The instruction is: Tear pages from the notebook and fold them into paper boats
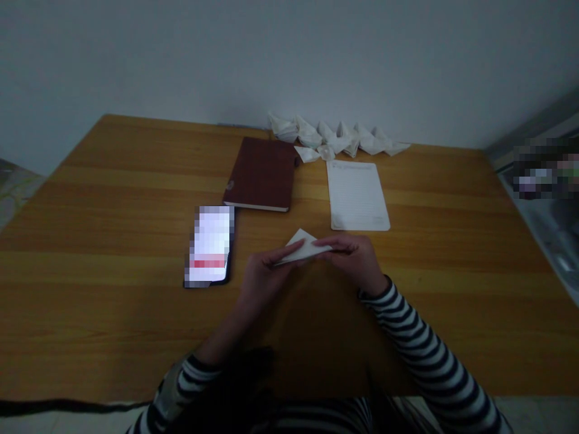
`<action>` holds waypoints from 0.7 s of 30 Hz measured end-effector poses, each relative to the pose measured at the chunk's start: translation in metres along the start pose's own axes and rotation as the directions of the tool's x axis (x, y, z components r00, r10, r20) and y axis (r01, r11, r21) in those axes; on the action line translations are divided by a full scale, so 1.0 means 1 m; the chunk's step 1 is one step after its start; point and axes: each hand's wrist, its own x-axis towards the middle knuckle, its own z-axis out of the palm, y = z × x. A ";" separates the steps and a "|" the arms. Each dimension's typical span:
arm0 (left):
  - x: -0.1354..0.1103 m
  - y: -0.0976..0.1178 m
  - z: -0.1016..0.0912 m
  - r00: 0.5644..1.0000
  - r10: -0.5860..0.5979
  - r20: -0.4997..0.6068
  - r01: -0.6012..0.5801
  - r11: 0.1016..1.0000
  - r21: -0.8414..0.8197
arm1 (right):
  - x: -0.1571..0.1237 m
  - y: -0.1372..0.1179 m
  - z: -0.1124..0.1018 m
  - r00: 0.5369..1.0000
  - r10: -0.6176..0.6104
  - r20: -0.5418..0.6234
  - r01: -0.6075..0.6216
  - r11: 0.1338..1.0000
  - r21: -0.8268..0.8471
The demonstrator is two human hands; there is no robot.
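A folded white paper piece (300, 246) is held just above the wooden table (90, 241), near its middle. My left hand (259, 276) pinches its left end with fingers closed. My right hand (351, 256) grips its right end, fingers curled over the fold. Both sleeves are black-and-white striped. The paper forms a flat triangle shape pointing away from me.
A lit phone (210, 246) lies left of my hands. A dark red notebook (263, 173) and a lined paper pad (357, 194) lie beyond them. Several folded white paper shapes (337, 140) line the wall at the back edge. A grey shelf (543, 205) stands at right.
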 end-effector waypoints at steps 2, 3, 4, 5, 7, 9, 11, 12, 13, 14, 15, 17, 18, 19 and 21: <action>0.000 -0.001 -0.001 1.000 0.022 -0.016 -0.021 0.999 0.030 | -0.001 -0.002 0.001 0.997 -0.051 -0.057 0.045 0.993 -0.107; 0.000 -0.002 -0.001 1.000 0.014 -0.013 -0.014 1.000 0.016 | -0.001 -0.004 0.001 0.994 -0.072 -0.078 0.060 0.987 -0.146; 0.000 -0.002 -0.002 1.000 -0.002 -0.005 0.002 1.000 -0.014 | -0.002 -0.005 0.001 0.992 -0.084 -0.095 0.067 0.984 -0.168; -0.001 -0.002 -0.002 1.000 -0.022 0.001 0.022 0.998 -0.051 | -0.002 -0.006 0.002 0.990 -0.084 -0.112 0.065 0.984 -0.166; -0.001 -0.003 -0.002 0.999 -0.052 -0.005 0.051 0.991 -0.122 | -0.003 -0.007 0.004 0.990 -0.053 -0.132 0.039 0.994 -0.103; -0.001 -0.003 -0.001 0.997 -0.063 -0.046 0.054 0.984 -0.168 | -0.003 -0.007 0.007 0.991 0.002 -0.137 -0.003 1.000 -0.004; -0.001 -0.004 0.001 0.994 -0.067 -0.090 0.049 0.981 -0.186 | -0.002 -0.006 0.010 0.989 0.050 -0.139 -0.040 0.997 0.068; 0.000 -0.005 0.001 0.993 -0.065 -0.103 0.045 0.982 -0.184 | -0.002 -0.005 0.011 0.988 0.066 -0.141 -0.054 0.995 0.085; 0.000 -0.005 0.002 0.992 -0.060 -0.114 0.040 0.984 -0.172 | -0.002 -0.005 0.013 0.986 0.075 -0.148 -0.061 0.994 0.093; 0.000 -0.006 0.002 0.991 -0.048 -0.122 0.030 0.989 -0.147 | -0.001 -0.005 0.014 0.985 0.076 -0.154 -0.062 0.994 0.092; 0.001 -0.006 0.002 0.991 -0.027 -0.129 0.013 0.994 -0.108 | -0.001 -0.005 0.014 0.984 0.071 -0.163 -0.058 0.995 0.086; 0.001 -0.006 0.000 0.990 0.037 -0.136 -0.037 0.999 -0.003 | -0.001 -0.005 0.015 0.982 0.052 -0.181 -0.042 0.998 0.056; 0.000 -0.007 -0.001 0.989 0.074 -0.128 -0.068 0.996 0.054 | -0.001 -0.005 0.014 0.981 0.038 -0.189 -0.033 0.999 0.031; 0.000 -0.007 -0.002 0.988 0.110 -0.111 -0.099 0.990 0.105 | -0.001 -0.005 0.014 0.980 0.023 -0.196 -0.024 1.000 -0.003; 0.000 -0.008 -0.004 0.985 0.161 -0.067 -0.148 0.973 0.175 | -0.002 -0.006 0.011 0.979 -0.013 -0.201 -0.005 0.996 -0.089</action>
